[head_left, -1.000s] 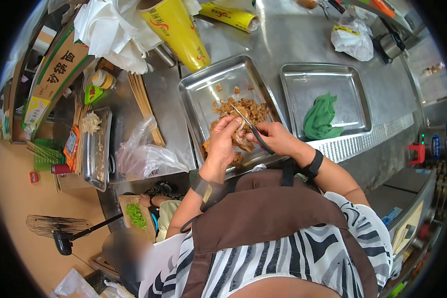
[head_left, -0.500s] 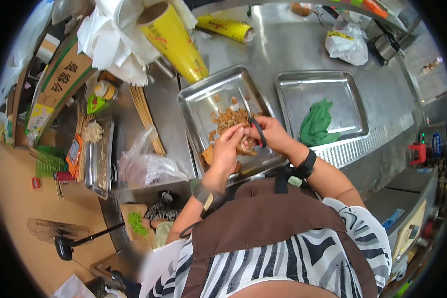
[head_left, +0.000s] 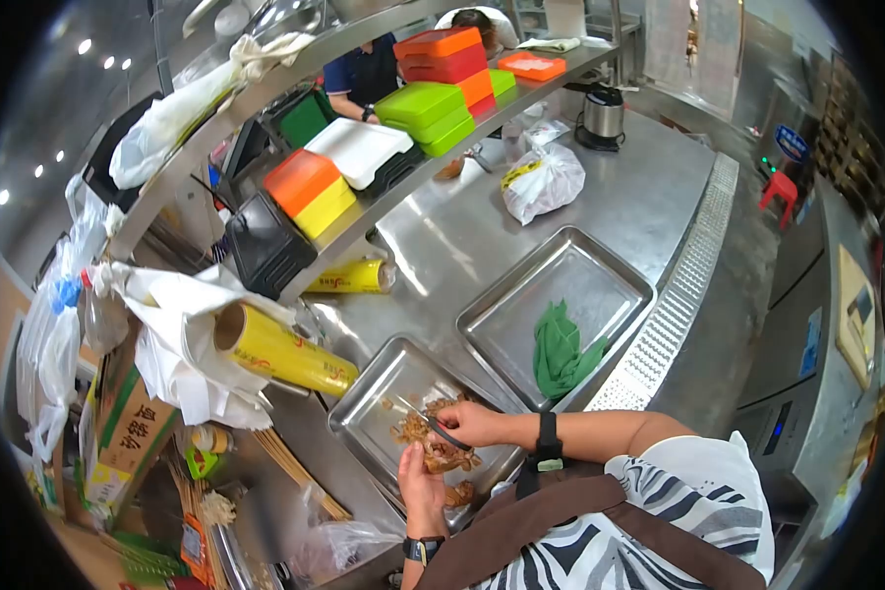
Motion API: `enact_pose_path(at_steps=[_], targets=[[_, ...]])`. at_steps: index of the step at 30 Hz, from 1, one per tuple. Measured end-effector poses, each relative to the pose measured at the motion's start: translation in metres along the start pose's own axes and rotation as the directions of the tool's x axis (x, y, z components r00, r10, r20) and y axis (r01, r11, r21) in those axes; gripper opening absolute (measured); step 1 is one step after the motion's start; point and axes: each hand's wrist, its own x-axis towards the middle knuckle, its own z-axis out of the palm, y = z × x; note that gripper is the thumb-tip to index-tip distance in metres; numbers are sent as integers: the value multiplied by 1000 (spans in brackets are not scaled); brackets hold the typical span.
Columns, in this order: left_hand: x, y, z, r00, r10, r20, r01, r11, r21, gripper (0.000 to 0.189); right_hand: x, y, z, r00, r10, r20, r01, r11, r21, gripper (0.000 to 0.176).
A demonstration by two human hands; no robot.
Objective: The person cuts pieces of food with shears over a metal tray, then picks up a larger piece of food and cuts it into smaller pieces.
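Over a metal tray (head_left: 359, 398), my right hand (head_left: 477, 425) grips dark-handled scissors (head_left: 446, 433), whose blades point up and left. My left hand (head_left: 421, 484) is just below, its fingers closed on a brown piece of food (head_left: 452, 458). The scissors and the piece meet between the two hands. Chopped brown bits (head_left: 410, 427) lie in the tray beyond the hands, and another brown piece (head_left: 459, 494) rests near its close edge.
A second tray (head_left: 506, 285) holds a green cloth (head_left: 560, 352). Yellow rolls (head_left: 300, 356), wooden sticks (head_left: 300, 470) and a plastic bag (head_left: 344, 551) lie leftward. Behind are a white bag (head_left: 546, 184), an electric pot (head_left: 602, 120) and a shelf with coloured boxes (head_left: 431, 110). People stand beyond it.
The view has swung up and tilted, bringing the shelf, boxes and people beyond into sight. Both hands stay over the same tray, still holding the scissors and the food.
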Motion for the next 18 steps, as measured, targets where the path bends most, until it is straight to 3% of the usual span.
enact_pose_path(at_steps=[3, 4, 7, 8, 9, 11, 18], targets=[[8, 3, -2, 998, 34, -60, -41, 992, -120, 12, -14, -25, -15, 996, -85, 25, 87, 993, -86, 40], [10, 5, -2, 997, 75, 20, -70, 983, -167, 14, -18, -30, -19, 992, -118, 33, 120, 991, -56, 45], [13, 19, 16, 990, 131, -42, -136, 980, -142, 19, -20, -15, -17, 978, -209, 22, 211, 974, -86, 46], [9, 24, 22, 992, 113, -57, -119, 986, -117, 20, -26, -19, -21, 991, -33, 133, 41, 997, -61, 44], [25, 13, 8, 986, 130, -107, -141, 985, -101, 21, -26, -7, -14, 993, -12, 116, 25, 993, -114, 43], [22, 13, 14, 976, 195, -95, -207, 967, -145, 17, -25, -17, -14, 966, 171, 195, -143, 979, -148, 41], [16, 1, 30, 969, 178, -174, -208, 963, -171, 14, -25, -10, -4, 990, 78, 118, -49, 973, -228, 45]])
